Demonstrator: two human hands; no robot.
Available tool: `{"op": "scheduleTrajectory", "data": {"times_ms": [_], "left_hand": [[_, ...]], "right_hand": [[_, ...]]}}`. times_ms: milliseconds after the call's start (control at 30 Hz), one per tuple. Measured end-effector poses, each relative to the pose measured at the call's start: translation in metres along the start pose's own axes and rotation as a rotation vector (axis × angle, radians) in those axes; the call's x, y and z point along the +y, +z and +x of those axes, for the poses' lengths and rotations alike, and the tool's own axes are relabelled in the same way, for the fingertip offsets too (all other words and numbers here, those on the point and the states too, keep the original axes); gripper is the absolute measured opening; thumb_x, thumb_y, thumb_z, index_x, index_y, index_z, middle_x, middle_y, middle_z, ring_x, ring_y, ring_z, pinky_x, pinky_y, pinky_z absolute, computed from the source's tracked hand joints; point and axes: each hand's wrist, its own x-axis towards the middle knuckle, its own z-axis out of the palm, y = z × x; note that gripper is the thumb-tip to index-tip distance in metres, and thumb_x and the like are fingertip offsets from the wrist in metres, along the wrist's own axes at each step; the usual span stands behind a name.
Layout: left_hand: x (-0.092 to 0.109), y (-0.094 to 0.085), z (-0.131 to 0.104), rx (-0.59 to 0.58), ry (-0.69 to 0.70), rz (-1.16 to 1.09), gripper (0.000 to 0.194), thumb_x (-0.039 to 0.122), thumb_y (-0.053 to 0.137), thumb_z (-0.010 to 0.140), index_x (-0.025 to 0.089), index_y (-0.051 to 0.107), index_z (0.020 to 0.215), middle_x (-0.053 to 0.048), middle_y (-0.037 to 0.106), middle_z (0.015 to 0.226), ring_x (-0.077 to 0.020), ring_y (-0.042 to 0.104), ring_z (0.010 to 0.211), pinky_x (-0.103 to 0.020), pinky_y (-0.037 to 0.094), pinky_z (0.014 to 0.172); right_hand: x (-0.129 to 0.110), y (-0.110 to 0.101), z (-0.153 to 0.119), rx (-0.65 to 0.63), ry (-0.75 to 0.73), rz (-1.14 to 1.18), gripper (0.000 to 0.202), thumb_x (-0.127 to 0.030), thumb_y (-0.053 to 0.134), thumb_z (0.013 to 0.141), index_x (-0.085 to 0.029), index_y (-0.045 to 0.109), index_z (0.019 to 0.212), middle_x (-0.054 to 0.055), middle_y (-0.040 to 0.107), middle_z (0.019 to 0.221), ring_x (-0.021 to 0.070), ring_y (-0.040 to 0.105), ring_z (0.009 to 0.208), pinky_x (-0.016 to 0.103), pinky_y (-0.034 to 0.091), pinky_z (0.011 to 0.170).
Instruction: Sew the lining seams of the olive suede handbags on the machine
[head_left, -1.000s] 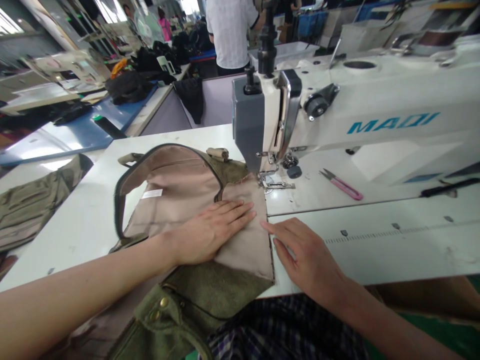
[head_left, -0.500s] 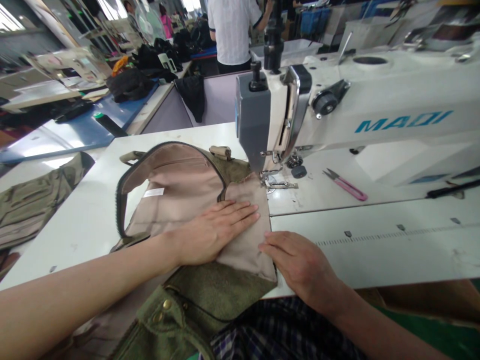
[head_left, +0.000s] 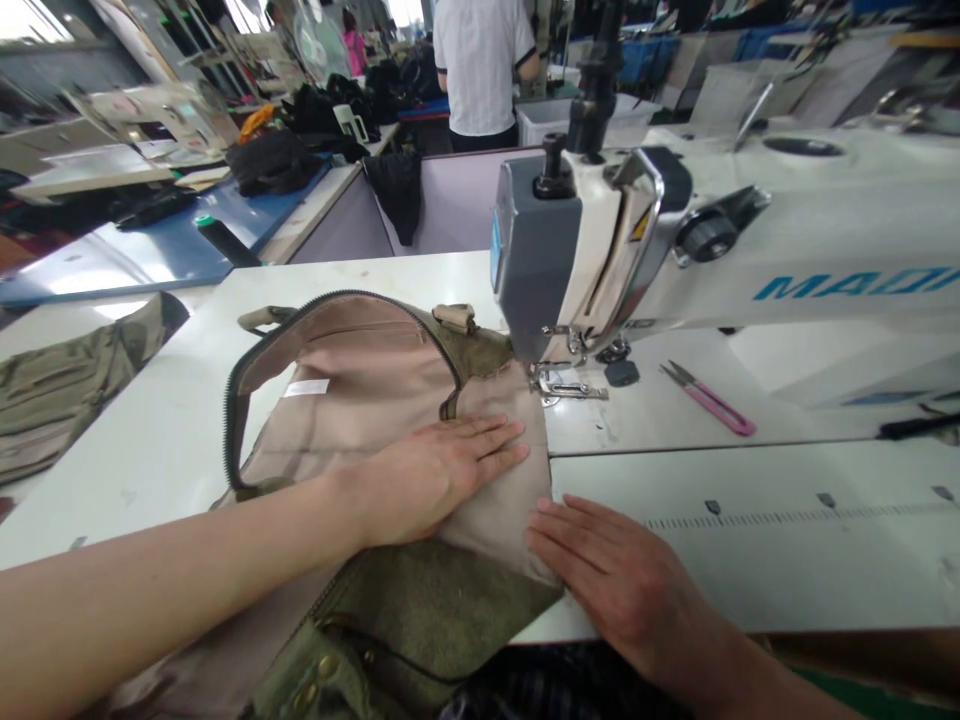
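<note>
An olive-green canvas bag [head_left: 480,600] with a beige lining [head_left: 360,400] lies opened out on the sewing table. A dark zipper [head_left: 232,410] curves round its opening. My left hand [head_left: 442,470] rests flat on the lining, fingers stretched out towards the right edge. At that right edge, nearer my body, my right hand [head_left: 607,560] lays its extended fingertips on the fabric; its thumb is hidden. Just beyond the far right corner of the lining is the metal presser foot [head_left: 570,390] of the sewing machine [head_left: 540,250]. The lining's edge reaches close to it.
Pink-handled thread snips [head_left: 709,400] lie on the machine bed to the right. Another olive bag piece [head_left: 90,380] lies at the left. Behind are a blue table [head_left: 150,250], a dark thread cone [head_left: 225,240], and a person in a white shirt [head_left: 484,70].
My right hand has slid slightly towards me along the fabric edge, its fingers straighter than before. My left hand stays flat on the lining. The view has shifted a little.
</note>
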Motion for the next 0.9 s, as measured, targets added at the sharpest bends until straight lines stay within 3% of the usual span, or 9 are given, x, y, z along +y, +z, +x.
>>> {"op": "scheduleTrajectory", "data": {"times_ms": [267,533,700,767,833,867,900], "left_hand": [[-0.040,-0.010,0.014,-0.018,0.029,-0.021,0.090,0.007,0.064,0.071,0.012,0.023,0.150,-0.012,0.015,0.159,-0.0200,0.017,0.147,-0.032,0.019,0.120],[-0.064,-0.011,0.028,0.032,-0.009,-0.039,0.093,0.001,0.061,0.067,0.014,0.021,0.150,-0.014,0.017,0.158,-0.0223,0.023,0.145,-0.033,0.026,0.117],[-0.084,-0.017,0.039,0.056,-0.072,-0.007,0.087,0.001,0.056,0.070,0.016,0.026,0.150,-0.013,0.039,0.150,-0.0223,0.044,0.132,-0.032,0.037,0.108],[-0.083,-0.030,0.038,0.052,-0.123,-0.002,0.070,0.004,0.055,0.078,0.016,0.038,0.144,-0.010,0.054,0.138,-0.0202,0.054,0.121,-0.029,0.042,0.101],[-0.066,-0.046,0.031,0.042,-0.203,0.003,0.032,0.017,0.048,0.092,0.011,0.062,0.120,-0.010,0.069,0.109,-0.0188,0.064,0.096,-0.029,0.048,0.088],[-0.050,-0.053,0.025,0.047,-0.236,0.014,0.032,0.028,0.041,0.097,0.011,0.069,0.101,-0.009,0.071,0.090,-0.0184,0.065,0.080,-0.030,0.050,0.079],[-0.030,-0.056,0.017,0.064,-0.258,0.031,0.049,0.037,0.032,0.101,0.012,0.069,0.081,-0.008,0.068,0.072,-0.0178,0.061,0.066,-0.032,0.049,0.073]], "right_hand": [[0.027,0.008,0.020,0.038,-0.036,-0.036,0.032,-0.005,0.039,0.096,-0.010,0.068,0.108,0.010,0.072,0.107,0.0198,0.066,0.103,0.036,0.055,0.095],[0.060,0.011,0.031,0.031,-0.060,-0.047,0.032,-0.005,0.041,0.094,-0.011,0.066,0.113,0.011,0.071,0.112,0.0201,0.065,0.107,0.039,0.053,0.098],[0.068,0.015,0.033,0.029,-0.002,-0.042,0.038,-0.002,0.039,0.091,-0.009,0.062,0.120,0.014,0.067,0.119,0.0228,0.061,0.115,0.044,0.049,0.102],[0.068,0.018,0.033,0.032,0.014,-0.058,0.041,0.000,0.040,0.089,-0.008,0.059,0.124,0.016,0.064,0.123,0.0236,0.058,0.119,0.044,0.047,0.104],[0.067,0.020,0.032,0.023,0.027,-0.056,0.046,0.001,0.041,0.086,-0.009,0.057,0.128,0.015,0.063,0.126,0.0238,0.056,0.121,0.045,0.046,0.105],[0.067,0.020,0.033,0.015,0.032,-0.046,0.048,0.002,0.041,0.084,-0.010,0.056,0.128,0.015,0.062,0.127,0.0237,0.056,0.121,0.046,0.045,0.106],[0.066,0.019,0.034,0.005,0.037,-0.032,0.049,0.002,0.040,0.084,-0.011,0.055,0.129,0.015,0.062,0.127,0.0236,0.055,0.121,0.047,0.045,0.106]]}}
